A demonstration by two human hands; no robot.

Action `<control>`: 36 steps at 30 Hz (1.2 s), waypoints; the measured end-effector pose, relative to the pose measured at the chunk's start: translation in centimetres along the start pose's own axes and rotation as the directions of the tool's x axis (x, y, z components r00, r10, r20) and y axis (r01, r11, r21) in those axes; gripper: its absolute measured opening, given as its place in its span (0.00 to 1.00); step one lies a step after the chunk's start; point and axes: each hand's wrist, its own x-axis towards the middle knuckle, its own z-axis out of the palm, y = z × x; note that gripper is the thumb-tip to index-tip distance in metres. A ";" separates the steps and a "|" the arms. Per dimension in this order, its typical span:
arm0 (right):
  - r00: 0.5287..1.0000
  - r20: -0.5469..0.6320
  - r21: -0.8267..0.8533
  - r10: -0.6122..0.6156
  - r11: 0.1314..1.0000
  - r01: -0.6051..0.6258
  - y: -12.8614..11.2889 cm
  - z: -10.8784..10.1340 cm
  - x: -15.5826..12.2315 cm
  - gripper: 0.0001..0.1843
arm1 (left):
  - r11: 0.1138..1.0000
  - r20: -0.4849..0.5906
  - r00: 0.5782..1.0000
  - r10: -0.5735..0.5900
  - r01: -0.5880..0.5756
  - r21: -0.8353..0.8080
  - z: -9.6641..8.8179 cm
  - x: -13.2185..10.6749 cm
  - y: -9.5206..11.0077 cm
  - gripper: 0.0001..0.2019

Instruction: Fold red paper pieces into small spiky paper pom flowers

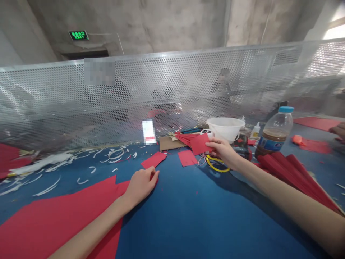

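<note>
My right hand [224,151] reaches far across the blue table [188,216] and pinches a small red paper piece [199,143] lifted just above the surface. Behind that piece lies a stack of folded red paper [185,137]. My left hand [141,184] rests on the table with its fingers curled together at the corner of a large red paper sheet [59,216]; whether it grips anything is hidden. Two loose red paper pieces [154,160] [187,157] lie flat between the hands.
Yellow-handled scissors [217,164] lie under my right wrist. A white bowl [225,127], a plastic bottle [274,133], a glue bottle [256,130] and a red pleated fan [293,176] stand at right. White paper scraps [54,169] litter the left. A perforated metal screen [172,93] walls the far edge.
</note>
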 end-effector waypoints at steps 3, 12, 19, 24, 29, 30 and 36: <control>0.984 0.175 -0.023 0.027 0.999 -0.024 -1.0 0.2 -0.6 0.13 | 1.000 0.010 1.000 0.014 -0.014 0.027 0.0 -0.1 0.0 0.17; 0.983 0.180 -0.157 -0.013 0.987 0.042 -0.7 0.1 -0.9 0.17 | 0.999 0.004 1.000 0.008 -0.008 0.035 0.4 0.0 -0.3 0.16; 0.988 0.150 -0.216 -0.043 0.974 0.075 -0.4 0.5 -0.9 0.19 | 0.999 -0.005 1.000 0.011 -0.011 0.039 0.3 -0.1 -0.2 0.16; 0.991 0.115 -0.225 -0.071 0.970 0.096 0.3 0.3 -0.8 0.18 | 0.998 -0.007 1.000 -0.013 0.013 0.057 0.2 -0.2 0.0 0.16; 0.991 0.082 -0.216 -0.101 0.969 0.117 0.7 1.6 -1.4 0.16 | 0.986 -0.010 0.993 -0.118 0.118 0.116 -0.1 -0.2 0.3 0.18; 0.993 0.075 -0.190 -0.096 0.976 0.109 0.6 1.9 -1.5 0.17 | 0.984 -0.013 0.991 -0.130 0.131 0.118 -0.1 -0.2 0.4 0.19; 0.986 0.165 0.037 0.006 0.999 -0.012 -0.2 3.3 -2.6 0.15 | 0.985 -0.026 0.986 -0.166 0.167 0.035 -0.3 -0.4 0.2 0.22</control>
